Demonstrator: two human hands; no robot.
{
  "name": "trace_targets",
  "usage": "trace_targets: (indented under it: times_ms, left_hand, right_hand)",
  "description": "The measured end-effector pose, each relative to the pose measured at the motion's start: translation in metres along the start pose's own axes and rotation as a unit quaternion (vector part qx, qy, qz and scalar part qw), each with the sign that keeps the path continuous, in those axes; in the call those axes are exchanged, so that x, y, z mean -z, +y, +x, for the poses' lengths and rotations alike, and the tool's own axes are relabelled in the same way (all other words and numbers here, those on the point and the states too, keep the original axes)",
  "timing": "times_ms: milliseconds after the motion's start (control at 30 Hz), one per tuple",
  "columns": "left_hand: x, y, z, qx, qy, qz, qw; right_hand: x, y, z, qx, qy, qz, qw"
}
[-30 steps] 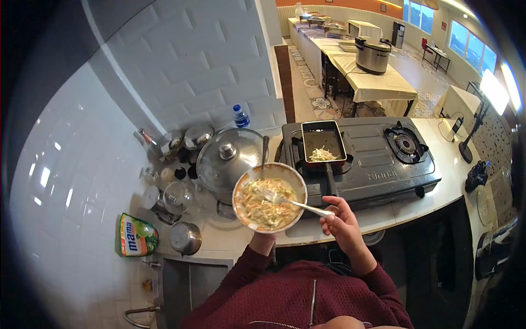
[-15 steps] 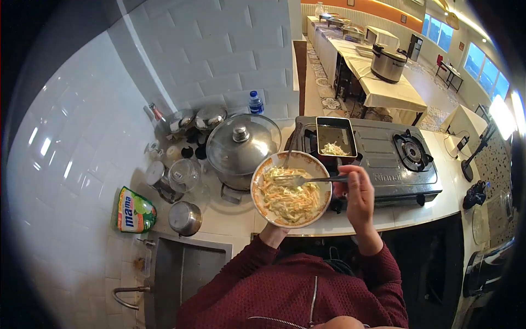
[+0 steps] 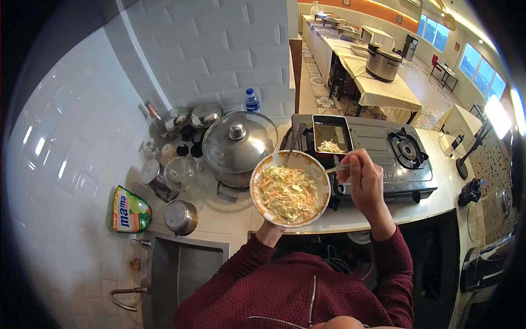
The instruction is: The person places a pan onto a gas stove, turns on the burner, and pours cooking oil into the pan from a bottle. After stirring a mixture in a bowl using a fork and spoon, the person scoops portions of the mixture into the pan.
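My left hand (image 3: 270, 233) holds a white bowl with a patterned orange-brown rim (image 3: 323, 205) from below, its fingers mostly hidden under it. Inside lies a wet mix of shredded cabbage and carrot (image 3: 289, 192). A second utensil's thin handle (image 3: 294, 143) leans out over the far rim. Right of the bowl, my right hand (image 3: 364, 178) is closed around a fork (image 3: 336, 169), seen foreshortened near the rim. Just beyond, a rectangular pan (image 3: 334, 125) sits on the left burner with a small heap of the shredded mix (image 3: 331, 146) at its near end.
The gas stove (image 3: 378, 142) has a bare right burner (image 3: 408, 149). Left of the bowl stands a large lidded pot (image 3: 239, 145), with glass jars, a small metal pot (image 3: 181, 217), a green pouch (image 3: 131, 211) and a sink (image 3: 189, 263). A water bottle (image 3: 251, 101) stands by the wall.
The fork has left the mix over the bowl and moved right, turning with my right hand, which has shifted slightly right and up. The bowl stays nearly in place.
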State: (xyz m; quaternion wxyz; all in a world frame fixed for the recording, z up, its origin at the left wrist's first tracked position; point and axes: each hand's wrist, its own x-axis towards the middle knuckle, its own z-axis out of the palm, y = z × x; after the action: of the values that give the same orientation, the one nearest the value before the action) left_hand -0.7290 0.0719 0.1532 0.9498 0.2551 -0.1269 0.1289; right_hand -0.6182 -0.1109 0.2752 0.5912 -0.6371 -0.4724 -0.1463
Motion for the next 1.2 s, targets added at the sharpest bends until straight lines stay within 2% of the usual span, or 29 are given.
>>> trace_targets:
  times_ms: [167, 300, 333, 467, 600, 733, 833, 1000, 1100, 1200]
  left_hand:
    - [0.013, 0.001, -0.002, -0.015, 0.001, -0.009, 1.000]
    - [0.000, 0.001, 0.000, -0.001, -0.015, -0.051, 0.999]
    - [0.000, 0.002, 0.001, 0.000, -0.018, -0.049, 0.999]
    - [-0.003, 0.003, 0.002, 0.004, -0.001, -0.022, 1.000]
    - [-0.012, 0.004, 0.001, -0.005, 0.047, 0.000, 0.999]
    - [-0.010, 0.002, 0.001, -0.024, 0.055, 0.022, 0.998]
    - [0.005, 0.002, -0.001, -0.029, 0.072, 0.007, 0.997]
    - [0.025, -0.001, -0.003, -0.018, 0.080, 0.004, 0.997]
    - [0.018, 0.000, -0.002, -0.011, 0.069, 0.019, 0.997]
    - [0.009, 0.000, -0.001, -0.003, 0.066, 0.001, 0.998]
  right_hand:
    - [0.004, -0.017, -0.010, 0.069, -0.057, -0.005, 0.996]
    - [0.015, -0.026, -0.011, 0.166, -0.101, -0.024, 0.981]
    - [0.018, -0.027, -0.009, 0.163, -0.098, -0.036, 0.981]
    - [0.020, -0.033, 0.016, 0.108, -0.056, -0.048, 0.991]
    - [0.001, -0.020, 0.034, 0.095, -0.077, -0.131, 0.984]
    - [-0.013, 0.004, 0.026, -0.135, -0.069, 0.041, 0.988]
    - [-0.026, 0.029, 0.010, -0.238, -0.035, 0.172, 0.955]
    - [-0.031, 0.046, 0.002, -0.198, 0.017, 0.252, 0.947]
    - [-0.021, 0.032, 0.005, -0.213, 0.057, 0.258, 0.941]
    - [-0.015, 0.026, 0.006, -0.185, 0.075, 0.259, 0.945]
